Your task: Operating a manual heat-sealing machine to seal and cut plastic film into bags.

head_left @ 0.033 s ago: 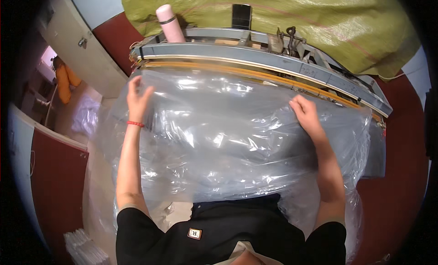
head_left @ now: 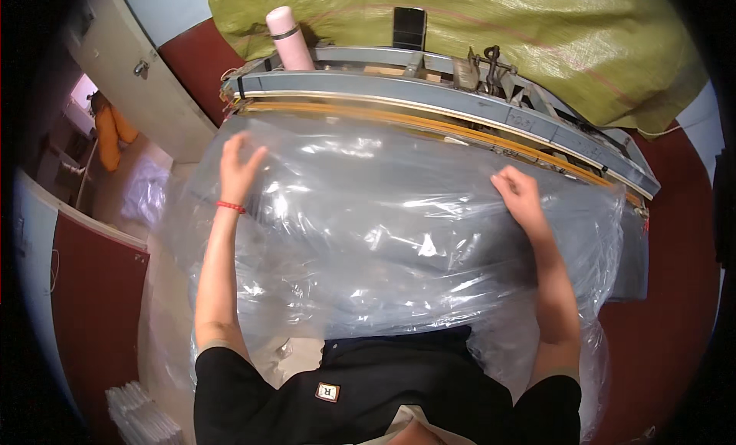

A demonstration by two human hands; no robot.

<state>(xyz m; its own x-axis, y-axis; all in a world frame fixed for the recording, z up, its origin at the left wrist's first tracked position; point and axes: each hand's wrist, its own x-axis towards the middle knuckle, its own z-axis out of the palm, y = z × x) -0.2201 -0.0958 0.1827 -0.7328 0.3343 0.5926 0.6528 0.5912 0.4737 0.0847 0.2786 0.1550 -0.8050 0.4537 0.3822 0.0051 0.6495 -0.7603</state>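
A wide sheet of clear plastic film [head_left: 360, 269], wrinkled and shiny, lies over the dark grey worktop [head_left: 632, 261] and hangs down at its near side. My left hand [head_left: 239, 170], with a red band at its wrist, is over the film's far left part. Its thumb stands apart from its bent fingers, and I see nothing gripped there. Over the right part, my right hand [head_left: 520, 193] is closed in a pinch at the film, thumb against forefinger. Just beyond both hands runs a long metal bar frame [head_left: 360, 88] with orange strips [head_left: 429, 121] along its near side.
A pink bottle [head_left: 290, 42] and a dark phone [head_left: 409, 29] stand behind the bar. A metal clamp-like fitting [head_left: 492, 69] sits on the frame. Yellow-green woven sheeting [head_left: 537, 31] covers the back. On the left are a door [head_left: 146, 85] and stacked plastic packs [head_left: 142, 414].
Both hands have shifted slightly to the right, and the right one a little nearer me. The film has moved only slightly.
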